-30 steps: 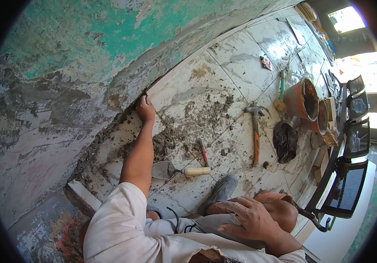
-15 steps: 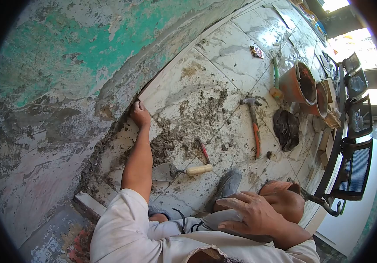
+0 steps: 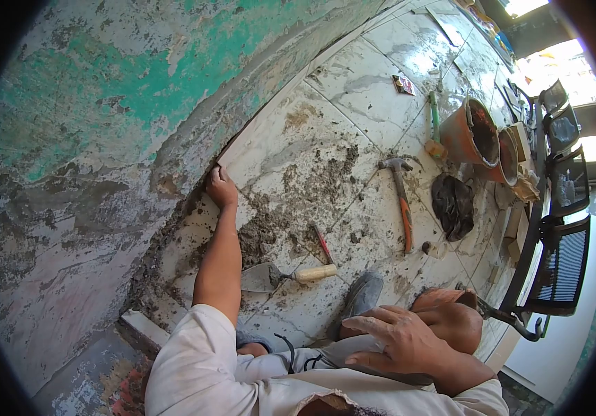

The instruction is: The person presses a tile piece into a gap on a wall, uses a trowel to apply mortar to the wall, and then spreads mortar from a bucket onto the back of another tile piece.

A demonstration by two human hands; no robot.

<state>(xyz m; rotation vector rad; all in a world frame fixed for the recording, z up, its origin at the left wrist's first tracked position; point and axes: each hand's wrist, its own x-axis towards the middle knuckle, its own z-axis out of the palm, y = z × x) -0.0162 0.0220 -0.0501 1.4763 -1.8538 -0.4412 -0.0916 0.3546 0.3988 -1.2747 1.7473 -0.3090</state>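
At the foot of the wall, my left hand (image 3: 221, 186) has its fingers curled at the near end of a narrow skirting tile (image 3: 256, 132). The fingertips are partly hidden against the wall. My right hand (image 3: 400, 340) hangs over my knee, fingers apart and holding nothing. Close to my left forearm lies a trowel (image 3: 314, 272) with a wooden handle. Beyond it is a thin tool with a red handle (image 3: 323, 243). A claw hammer (image 3: 403, 204) with an orange and black grip rests farther right. Crumbled mortar (image 3: 270, 225) covers the tiles between them.
Two mortar-stained buckets (image 3: 461, 132) stand at the right, beside a green-handled brush-like tool (image 3: 434, 118) and a black plastic bag (image 3: 452, 206). Mesh-backed chairs (image 3: 558, 267) line the right side. The wall (image 3: 104, 104) has peeling green paint. A small packet (image 3: 403, 84) lies on the floor.
The view has shifted very slightly. My left hand stays at the end of the skirting tile, and my right hand remains over the knee.
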